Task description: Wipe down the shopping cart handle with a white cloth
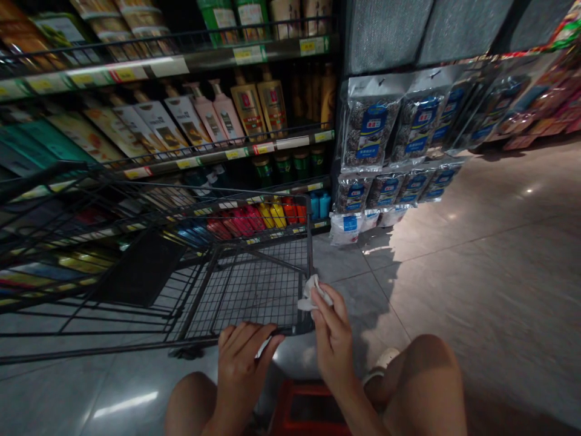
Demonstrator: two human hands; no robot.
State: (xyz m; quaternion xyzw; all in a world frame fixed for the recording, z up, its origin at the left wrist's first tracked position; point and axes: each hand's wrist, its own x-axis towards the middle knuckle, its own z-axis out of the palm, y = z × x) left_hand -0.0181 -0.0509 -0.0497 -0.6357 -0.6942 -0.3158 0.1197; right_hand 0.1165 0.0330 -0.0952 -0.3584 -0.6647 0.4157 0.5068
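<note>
A dark wire shopping cart [254, 290] stands in front of me, its mesh floor visible through the frame. My left hand [245, 354] is closed round the near top rail, close to the cart's corner. Between the thumb and fingers of my right hand [333, 330] is a crumpled white wipe [311, 297], which is at the cart's end rail. Whether it is paper or cloth I cannot tell. The wipe hides part of that rail.
Beyond the cart is a shelf rack [200, 154] with several rows of bottles. Packs of steel-wool scourers [372, 133] hang to its right. Tiled floor [490, 278] stretches out on the right. A red-orange object [282, 406] is low between my knees.
</note>
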